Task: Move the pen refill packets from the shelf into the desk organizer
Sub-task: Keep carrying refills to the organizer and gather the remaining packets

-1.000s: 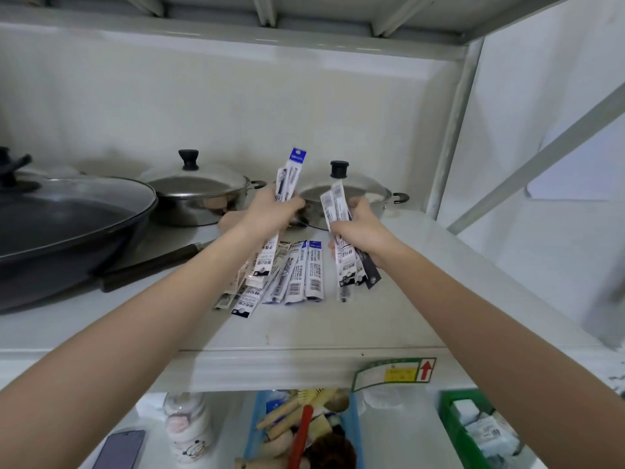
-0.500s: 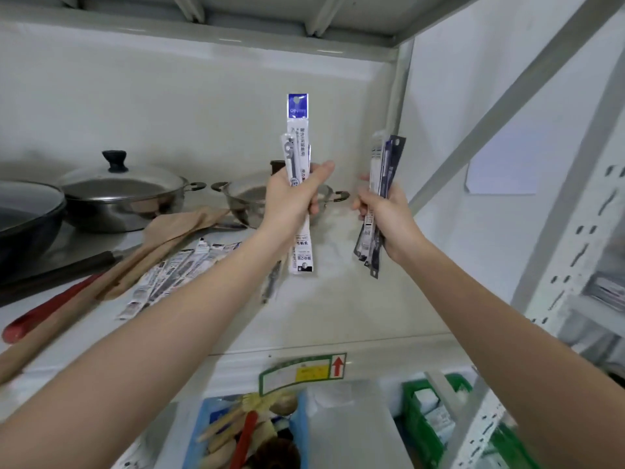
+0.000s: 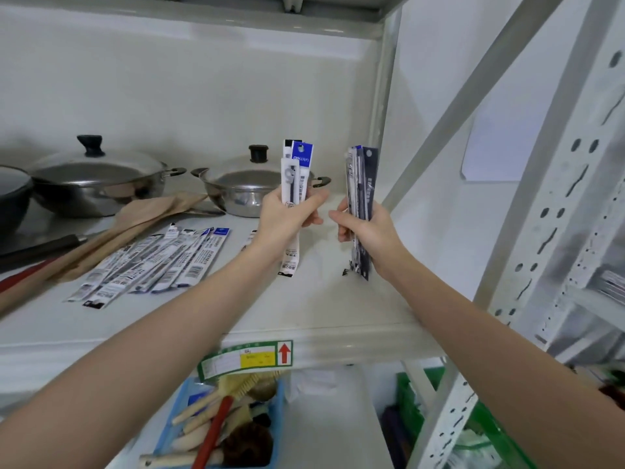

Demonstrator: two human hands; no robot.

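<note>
From the head camera, both arms reach up over a white metal shelf (image 3: 304,299). The left hand (image 3: 287,221) has its fingers and thumb curled round a few pen refill packets (image 3: 295,184), held upright above the shelf surface. These are long, narrow, flat sleeves, mostly white with black print; the rear one has a blue header card with a round hang hole and white lettering, and a dark refill shows through the front one. Their lower ends hang below the palm, with barcode print near the bottom.

The right hand (image 3: 367,231) grips a second bunch of packets (image 3: 362,194), also upright, just beside the left hand's bunch but apart from it. This bunch looks darker: navy and black sleeves with white print, seen nearly edge-on, so the count cannot be told. Its fingers are wrapped round the middle of the bunch.

More loose refill packets (image 3: 159,265) lie fanned flat on the shelf to the left, white with barcodes and blue or black ends, overlapping one another. Beside them lie wooden spatulas (image 3: 135,225), and behind stand two lidded steel pots, one at the left (image 3: 98,177) and one behind the left hand (image 3: 243,187). Below the shelf edge, a blue basket (image 3: 176,411) holds brushes.
</note>
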